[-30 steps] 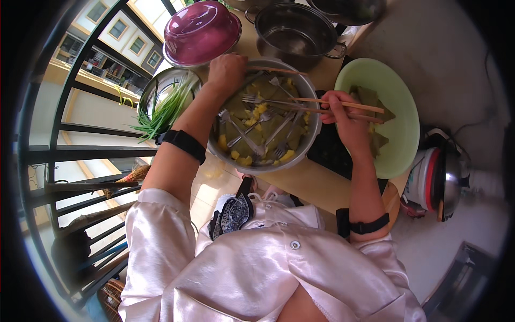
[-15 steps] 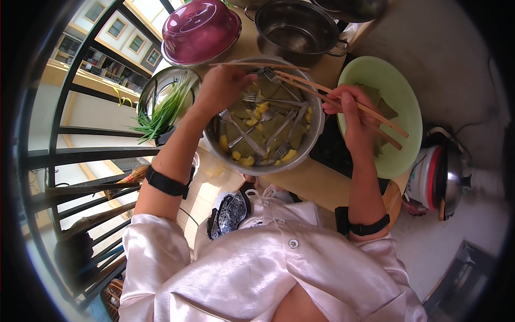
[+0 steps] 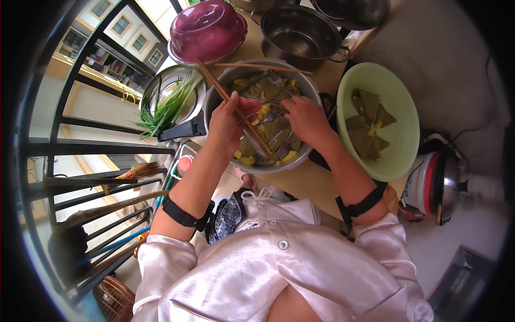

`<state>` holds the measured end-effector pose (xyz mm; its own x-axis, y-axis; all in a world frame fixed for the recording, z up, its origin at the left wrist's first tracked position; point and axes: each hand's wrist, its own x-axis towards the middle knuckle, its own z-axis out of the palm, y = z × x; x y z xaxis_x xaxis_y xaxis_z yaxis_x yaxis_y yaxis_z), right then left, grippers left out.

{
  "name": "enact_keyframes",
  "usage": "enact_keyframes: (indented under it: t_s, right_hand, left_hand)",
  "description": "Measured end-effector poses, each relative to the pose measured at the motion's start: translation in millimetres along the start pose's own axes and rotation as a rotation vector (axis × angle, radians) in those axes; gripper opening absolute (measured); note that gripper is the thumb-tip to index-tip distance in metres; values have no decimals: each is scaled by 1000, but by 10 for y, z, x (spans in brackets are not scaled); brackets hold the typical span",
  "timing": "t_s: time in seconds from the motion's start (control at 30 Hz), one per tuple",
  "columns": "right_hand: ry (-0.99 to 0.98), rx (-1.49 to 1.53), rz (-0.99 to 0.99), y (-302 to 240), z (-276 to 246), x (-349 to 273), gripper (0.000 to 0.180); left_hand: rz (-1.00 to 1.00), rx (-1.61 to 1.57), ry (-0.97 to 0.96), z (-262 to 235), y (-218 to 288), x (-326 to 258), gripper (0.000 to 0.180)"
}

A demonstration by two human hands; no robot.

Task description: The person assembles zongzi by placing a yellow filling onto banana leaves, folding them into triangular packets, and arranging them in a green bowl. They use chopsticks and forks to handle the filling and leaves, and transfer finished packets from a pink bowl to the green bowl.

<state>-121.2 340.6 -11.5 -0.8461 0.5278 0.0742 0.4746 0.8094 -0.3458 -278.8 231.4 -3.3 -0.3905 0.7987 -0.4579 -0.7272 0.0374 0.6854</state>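
A round metal pot [image 3: 308,156] with a black side handle holds leaf-wrapped parcels [image 3: 271,131], yellow pieces [image 3: 245,160] and several metal forks [image 3: 274,79]. My left hand [image 3: 226,122] is closed around a pair of wooden chopsticks [image 3: 214,81], slanted over the pot's left side. Above the pot's right side, my right hand [image 3: 308,119] has its fingers curled together at the handle of a fork; the fingertips are partly hidden. One more wooden stick [image 3: 252,66] lies across the far rim. To the right, a pale green bowl [image 3: 401,134] holds leaf-wrapped parcels [image 3: 370,126].
Left of the pot, green onions [image 3: 174,104] lie over a metal pan [image 3: 197,107]. Farther back stand a purple upturned bowl [image 3: 206,29] and an empty dark steel pot [image 3: 301,32]. A kettle [image 3: 449,185] sits at right, black railings [image 3: 107,142] at left.
The chopsticks have passed from my right hand to my left. My right hand has moved left from the green bowl to the forks in the pot.
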Motion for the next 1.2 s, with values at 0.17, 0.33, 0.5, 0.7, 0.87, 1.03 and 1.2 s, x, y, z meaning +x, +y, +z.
enact_keyframes:
  t_s: [0.17,0.33,0.5,0.7,0.87,1.03,1.2]
  right_hand:
    - [-95,-255,68,316,319,237,13]
    - [-107,-318,48,429,422,324,8]
    - [-130,-234,31,470,391,353,8]
    - [-346,-98,122,440,277,423,8]
    - [-210,17,131,402,248,414,16]
    - [-36,22,120,329,173,386,8]
    - [83,139,111,223,2,268,17]
  left_hand:
    - [-104,-74,-71,-151,-122,96,25]
    - [-132,-118,-84,-233,-218,96,23]
    - [-132,-160,-70,-242,-270,100,22]
    - [-136,-171,-92,-253,-278,98,22]
    - [-146,-199,-72,-252,-290,90,18]
    - [-152,-204,1,-234,-301,95,17]
    - [-107,-200,-4,-228,-298,72,14]
